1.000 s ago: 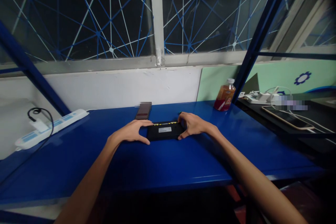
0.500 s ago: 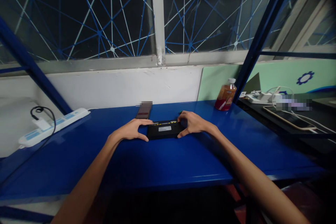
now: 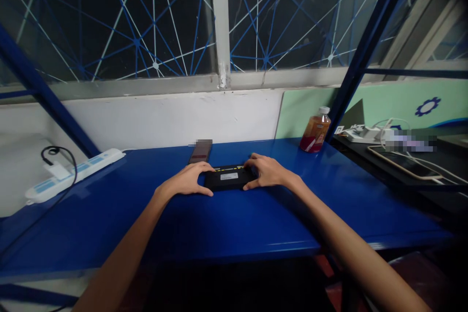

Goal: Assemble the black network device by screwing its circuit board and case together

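A flat black box (image 3: 229, 183) with a white label and a row of yellow dashes along its far edge lies crosswise on the blue table (image 3: 234, 226). My left hand (image 3: 186, 179) is at its left end, thumb by the front edge and fingers by the far corner. My right hand (image 3: 268, 170) grips the other end, its thumb at the front corner and fingers curled over the back. Just behind the box, toward the left, lies a dark, flat, phone-like slab (image 3: 200, 152); part of it is blurred out.
A white power strip (image 3: 82, 173) with a black cable lies along the left side. At the back right stands a drink bottle (image 3: 315, 131) beside a blue metal post (image 3: 360, 58). Farther right, a phone (image 3: 404, 162) and white cables rest on a black surface.
My left thumb has shifted a little right along the box's front edge. My right hand has moved slightly left, and the small green spot behind its fingers no longer shows.
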{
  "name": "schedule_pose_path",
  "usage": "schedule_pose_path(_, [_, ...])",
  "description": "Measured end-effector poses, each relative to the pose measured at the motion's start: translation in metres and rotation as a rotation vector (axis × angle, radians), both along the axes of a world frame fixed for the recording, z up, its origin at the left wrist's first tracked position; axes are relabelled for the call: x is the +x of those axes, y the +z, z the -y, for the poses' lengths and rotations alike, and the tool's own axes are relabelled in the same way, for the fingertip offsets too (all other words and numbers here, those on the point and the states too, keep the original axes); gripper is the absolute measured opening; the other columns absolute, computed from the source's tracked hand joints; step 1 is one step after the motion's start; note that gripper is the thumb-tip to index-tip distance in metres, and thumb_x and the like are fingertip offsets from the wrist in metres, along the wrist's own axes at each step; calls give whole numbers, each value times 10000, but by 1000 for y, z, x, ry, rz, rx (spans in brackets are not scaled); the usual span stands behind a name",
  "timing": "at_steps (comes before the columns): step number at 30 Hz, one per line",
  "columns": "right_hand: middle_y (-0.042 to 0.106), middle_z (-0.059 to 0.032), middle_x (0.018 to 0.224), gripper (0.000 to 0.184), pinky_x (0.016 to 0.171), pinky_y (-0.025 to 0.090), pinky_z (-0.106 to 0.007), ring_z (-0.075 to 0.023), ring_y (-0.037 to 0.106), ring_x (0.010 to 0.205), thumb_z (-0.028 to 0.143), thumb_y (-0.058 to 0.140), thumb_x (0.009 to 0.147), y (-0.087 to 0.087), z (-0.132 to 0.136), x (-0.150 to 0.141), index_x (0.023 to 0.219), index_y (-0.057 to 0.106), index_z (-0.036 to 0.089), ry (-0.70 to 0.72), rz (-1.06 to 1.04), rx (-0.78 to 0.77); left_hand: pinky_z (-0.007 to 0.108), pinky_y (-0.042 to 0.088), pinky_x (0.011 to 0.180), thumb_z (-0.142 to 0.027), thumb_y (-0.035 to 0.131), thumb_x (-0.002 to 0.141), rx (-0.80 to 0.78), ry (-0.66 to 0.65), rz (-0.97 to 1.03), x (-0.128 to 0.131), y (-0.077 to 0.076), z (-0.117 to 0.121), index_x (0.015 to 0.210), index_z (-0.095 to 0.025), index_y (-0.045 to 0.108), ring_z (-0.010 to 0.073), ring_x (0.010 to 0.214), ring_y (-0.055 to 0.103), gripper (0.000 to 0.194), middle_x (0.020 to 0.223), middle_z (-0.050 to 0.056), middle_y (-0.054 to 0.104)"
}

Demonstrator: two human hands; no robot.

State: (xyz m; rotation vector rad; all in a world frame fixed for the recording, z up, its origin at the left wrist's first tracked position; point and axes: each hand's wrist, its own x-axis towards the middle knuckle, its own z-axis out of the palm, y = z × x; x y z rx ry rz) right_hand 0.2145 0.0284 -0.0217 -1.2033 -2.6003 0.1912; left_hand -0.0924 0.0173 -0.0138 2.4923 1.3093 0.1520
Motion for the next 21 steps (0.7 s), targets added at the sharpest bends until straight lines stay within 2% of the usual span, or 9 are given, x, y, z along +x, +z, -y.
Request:
schedule_pose_path(5, [606,-79,1015,728,614,392,-289,-234,599,849,706,731,591,0,0,-1,1099,635,193,2,-5,24,491,324,1041,-599,716,655,2,65,-22,6,-2,3,1291,-235,494,358,1278,412,765,1393,101,486])
schedule_pose_path(9, [606,-76,1008,740,585,366,-279,-225,595,822,723,729,576,1,1,-2,1083,636,192,4,-10,39,589,98,1121,-549,721,664,27,65,-34,8,-2,3,1257,-244,482,362,1276,431,708,1356,92,525])
schedule_pose_path(11, [607,-75,997,742,583,362,-279,-220,592,810,735,720,575,1,1,-3,1072,642,189,9,-23,42,611,36,1122,-547,717,666,19,69,-33,7,-2,3,1251,-250,481,364,1271,441,697,1351,88,530])
schedule_pose_path(17, [617,-65,976,736,608,374,-286,-205,588,775,742,717,571,0,0,-5,1045,664,182,7,-86,31,605,91,1118,-563,696,680,0,71,-21,0,-2,1,1260,-248,490,366,1268,443,692,1346,98,538])
schedule_pose_path(21, [616,-70,971,736,619,380,-289,-208,587,777,734,730,557,-4,-2,-5,1040,671,181,2,-94,27,622,83,1113,-583,687,687,14,67,-20,-1,-4,-1,1278,-255,493,372,1278,440,702,1371,105,524])
